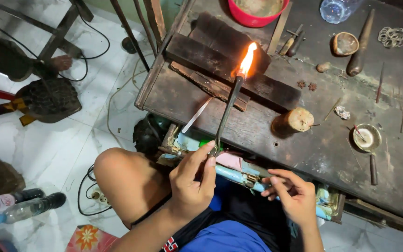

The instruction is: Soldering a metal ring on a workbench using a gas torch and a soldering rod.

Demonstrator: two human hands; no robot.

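left hand: closed around the near end of the torch, thumb and fingers pinching the thin metal stem, held low near the knee so the lit tip sits far out over the bench.
torch: long dark tube slanting up and away from the hand; flame burns at the far tip, above the charred wooden blocks, well apart from the fingers, likely so heat stays off the hand.
right hand: fingers loosely curled, tips reaching into the open drawer under the near bench edge; it seems to pick at something small, but what it pinches, if anything, cannot be told.
charred wooden blocks: stacked dark slabs at the far left of the bench, black from burning, lying under the flame as a heat-safe base.
wooden stump: short round block lying right of the torch, clear of the flame.
small dish: round metal dish on the right of the bench, a thin tool resting in it.
red bowl: far edge, cut off by the frame top.
hidden: drawer contents are a jumble of pale blue and pink scraps, hard to make out; the torch's hose or fuel source is out of view; bench right end cropped.
floor: plastic bottles lie near left, cables beside the knee.
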